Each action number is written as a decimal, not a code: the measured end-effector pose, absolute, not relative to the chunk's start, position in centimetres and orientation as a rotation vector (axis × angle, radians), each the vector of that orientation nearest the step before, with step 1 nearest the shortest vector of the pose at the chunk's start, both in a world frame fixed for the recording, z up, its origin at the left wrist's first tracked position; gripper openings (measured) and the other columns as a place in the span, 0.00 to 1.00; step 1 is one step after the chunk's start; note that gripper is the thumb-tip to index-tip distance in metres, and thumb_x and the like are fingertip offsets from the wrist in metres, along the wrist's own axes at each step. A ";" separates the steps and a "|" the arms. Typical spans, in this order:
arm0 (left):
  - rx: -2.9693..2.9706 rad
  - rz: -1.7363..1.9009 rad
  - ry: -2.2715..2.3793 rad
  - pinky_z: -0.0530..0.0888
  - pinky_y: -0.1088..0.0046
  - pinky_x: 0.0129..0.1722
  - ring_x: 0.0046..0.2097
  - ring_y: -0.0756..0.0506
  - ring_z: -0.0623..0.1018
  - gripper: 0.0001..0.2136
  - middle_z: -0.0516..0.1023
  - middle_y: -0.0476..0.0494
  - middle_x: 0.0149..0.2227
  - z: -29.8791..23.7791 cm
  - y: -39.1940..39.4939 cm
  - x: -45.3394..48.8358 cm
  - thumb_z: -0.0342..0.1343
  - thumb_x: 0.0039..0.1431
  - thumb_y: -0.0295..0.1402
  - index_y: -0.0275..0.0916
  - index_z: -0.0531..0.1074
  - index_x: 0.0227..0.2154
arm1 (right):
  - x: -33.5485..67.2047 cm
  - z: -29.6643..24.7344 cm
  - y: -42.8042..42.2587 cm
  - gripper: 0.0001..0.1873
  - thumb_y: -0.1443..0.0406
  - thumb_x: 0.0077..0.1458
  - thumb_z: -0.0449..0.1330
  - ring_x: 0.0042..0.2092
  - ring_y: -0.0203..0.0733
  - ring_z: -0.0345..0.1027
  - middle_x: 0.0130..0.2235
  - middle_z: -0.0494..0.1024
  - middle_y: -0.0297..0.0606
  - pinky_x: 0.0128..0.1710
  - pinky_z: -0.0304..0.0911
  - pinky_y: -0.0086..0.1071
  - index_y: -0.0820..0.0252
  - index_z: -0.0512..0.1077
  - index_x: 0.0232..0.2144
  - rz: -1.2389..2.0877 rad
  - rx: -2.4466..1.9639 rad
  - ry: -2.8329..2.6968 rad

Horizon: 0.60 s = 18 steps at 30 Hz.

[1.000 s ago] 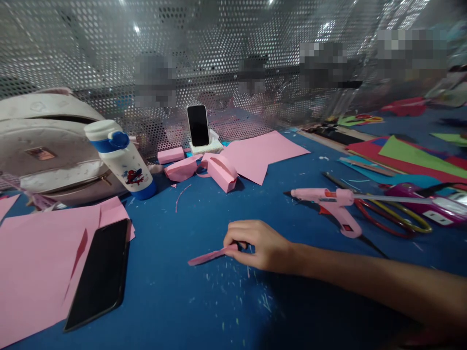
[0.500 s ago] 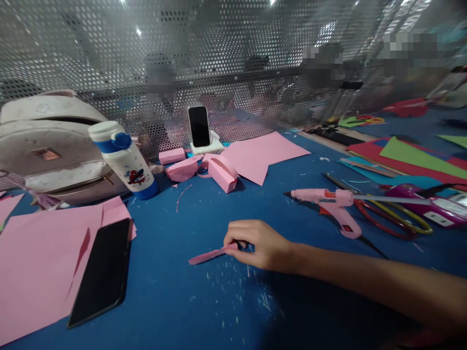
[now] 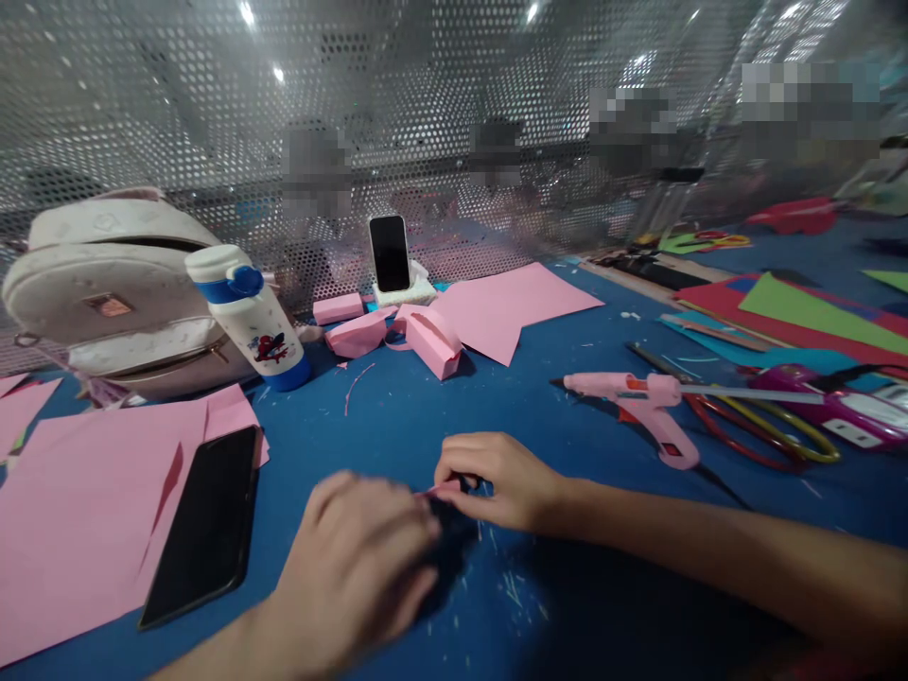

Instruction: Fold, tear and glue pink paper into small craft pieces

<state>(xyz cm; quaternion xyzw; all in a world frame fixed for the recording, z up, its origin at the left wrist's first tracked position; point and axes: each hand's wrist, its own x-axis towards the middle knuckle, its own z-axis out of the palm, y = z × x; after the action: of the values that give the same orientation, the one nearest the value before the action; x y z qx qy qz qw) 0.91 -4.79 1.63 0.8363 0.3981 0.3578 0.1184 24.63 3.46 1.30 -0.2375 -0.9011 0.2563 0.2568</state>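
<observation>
My right hand rests on the blue table and pinches one end of a thin pink paper strip. My left hand lies over the rest of the strip, blurred by motion, with its fingers curled toward the right hand. Most of the strip is hidden under the left hand. Whether the left fingers grip the strip cannot be made out.
A black phone lies on pink paper sheets at the left. A white and blue bottle and a white bag stand behind. Folded pink paper pieces, an upright phone, a pink glue gun, scissors, coloured sheets lie around.
My left hand has come into view from below and covers the pink strip. My right hand keeps its pinch in the same place. The view has tilted slightly.
</observation>
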 end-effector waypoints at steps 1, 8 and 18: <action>2.413 1.045 1.173 0.73 0.60 0.51 0.51 0.40 0.76 0.17 0.76 0.41 0.52 1.5 -3.7 1.1 0.60 0.63 0.37 0.45 0.68 0.53 | 24.6 1.3 3.5 0.06 0.67 0.61 0.57 0.29 0.33 0.60 0.29 0.71 0.33 0.29 0.54 0.26 0.62 0.71 0.32 0.693 -0.628 -2.442; 2.190 0.844 1.129 0.69 0.64 0.42 0.37 0.43 0.77 0.06 0.82 0.48 0.35 1.0 -0.8 1.4 0.64 0.59 0.37 0.45 0.77 0.39 | 24.6 1.5 3.3 0.06 0.68 0.60 0.57 0.29 0.33 0.60 0.29 0.71 0.33 0.30 0.54 0.27 0.62 0.72 0.31 0.701 -0.609 -2.447; 2.112 0.955 1.070 0.67 0.65 0.41 0.34 0.46 0.78 0.05 0.84 0.50 0.32 1.3 -1.0 1.1 0.60 0.64 0.35 0.47 0.81 0.35 | 24.4 1.6 3.0 0.07 0.68 0.62 0.57 0.29 0.34 0.62 0.28 0.73 0.33 0.32 0.57 0.28 0.61 0.71 0.30 0.648 -0.584 -2.455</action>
<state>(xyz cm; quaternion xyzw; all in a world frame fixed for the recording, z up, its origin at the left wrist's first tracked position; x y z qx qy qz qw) 1.08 -0.97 1.27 0.7917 0.4010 0.3579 0.2903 24.43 3.04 1.58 -0.2163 -0.9086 0.2397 0.2649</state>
